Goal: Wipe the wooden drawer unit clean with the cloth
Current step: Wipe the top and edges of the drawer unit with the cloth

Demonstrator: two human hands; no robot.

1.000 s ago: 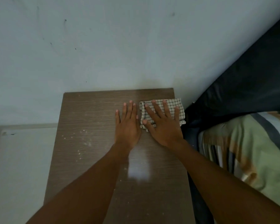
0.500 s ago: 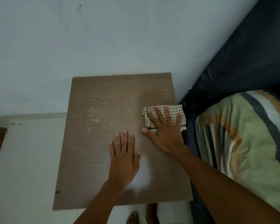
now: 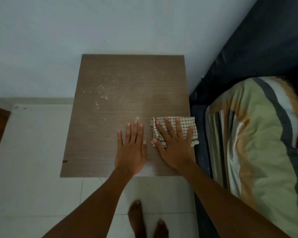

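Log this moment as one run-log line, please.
right hand flat on checked cloth | left hand flat on drawer unit top | white specks unwiped

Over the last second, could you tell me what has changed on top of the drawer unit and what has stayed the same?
The right hand has drawn the checked cloth along the right edge of the drawer unit, from the back near the wall towards the front. The left hand also slid forward, flat on the wood. Unchanged: the right palm stays pressed on the cloth, nothing was let go, and the white specks on the left remain unwiped.
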